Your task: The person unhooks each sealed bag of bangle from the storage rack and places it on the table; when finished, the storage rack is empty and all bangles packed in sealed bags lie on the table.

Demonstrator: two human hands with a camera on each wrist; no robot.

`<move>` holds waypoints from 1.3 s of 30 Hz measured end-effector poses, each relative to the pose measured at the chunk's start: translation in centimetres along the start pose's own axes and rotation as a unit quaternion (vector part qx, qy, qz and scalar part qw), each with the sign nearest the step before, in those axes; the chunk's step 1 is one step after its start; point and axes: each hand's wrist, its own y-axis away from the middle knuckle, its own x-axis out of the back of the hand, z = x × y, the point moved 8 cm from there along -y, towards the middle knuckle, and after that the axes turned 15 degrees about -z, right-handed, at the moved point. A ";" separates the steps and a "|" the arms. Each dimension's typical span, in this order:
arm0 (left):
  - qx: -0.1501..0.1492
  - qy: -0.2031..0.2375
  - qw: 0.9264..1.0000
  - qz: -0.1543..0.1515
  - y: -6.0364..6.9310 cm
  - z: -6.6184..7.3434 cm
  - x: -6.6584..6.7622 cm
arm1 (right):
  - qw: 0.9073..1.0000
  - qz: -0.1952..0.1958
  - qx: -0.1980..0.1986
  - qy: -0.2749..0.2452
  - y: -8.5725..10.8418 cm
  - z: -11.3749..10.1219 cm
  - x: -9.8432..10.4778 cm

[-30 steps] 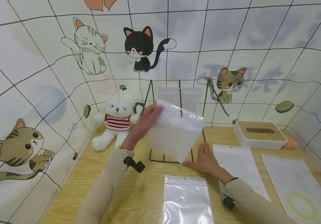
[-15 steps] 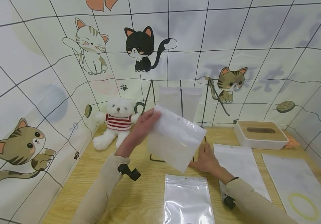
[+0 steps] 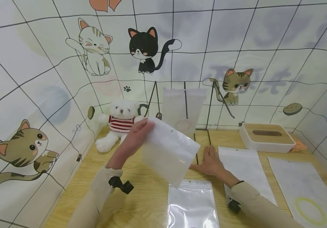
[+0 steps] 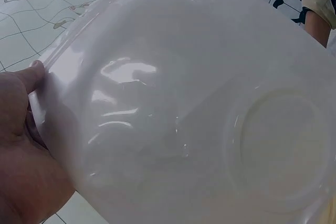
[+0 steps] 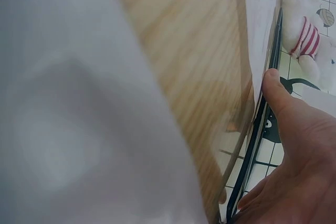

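A white, partly see-through zip bag (image 3: 169, 148) hangs tilted from my left hand (image 3: 137, 134), which pinches it at its upper left corner. In the left wrist view, a round ring shape (image 4: 239, 145) shows through the bag. My right hand (image 3: 210, 163) rests at the right side of the black wire rack (image 3: 196, 148), thumb spread from the fingers. The right wrist view has the thumb touching the black rod (image 5: 257, 129). Another zip bag (image 3: 177, 104) hangs on the rack behind the held one. The held bag hides much of the rack's base.
A silvery zip bag (image 3: 192, 205) lies at the front. Two white bags lie right: one (image 3: 239, 164) beside my right hand, another (image 3: 289, 174) with a yellow ring (image 3: 297, 207) showing. A teddy bear (image 3: 120, 120) sits back left; a tissue box (image 3: 266, 142) stands back right.
My left hand has drawn the held bag down and to the left, away from the rack, uncovering more of the hanging bag behind. The right hand stays at the rack's side.
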 end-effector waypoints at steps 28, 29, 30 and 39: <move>0.030 0.093 0.991 0.095 11.6 -1.8 8.6 | 1.000 -0.007 -0.001 -0.011 0.3 -0.4 0.1; 0.037 0.089 0.990 0.100 12.1 -1.8 8.9 | 1.000 -0.007 -0.002 -0.012 0.3 -0.4 0.0; 0.047 0.084 0.990 0.102 12.6 -1.8 9.3 | 1.000 -0.007 -0.001 -0.012 0.3 -0.4 0.0; 0.107 0.054 0.987 0.104 15.6 -2.6 11.7 | 1.000 -0.008 0.000 -0.019 0.5 -0.4 0.0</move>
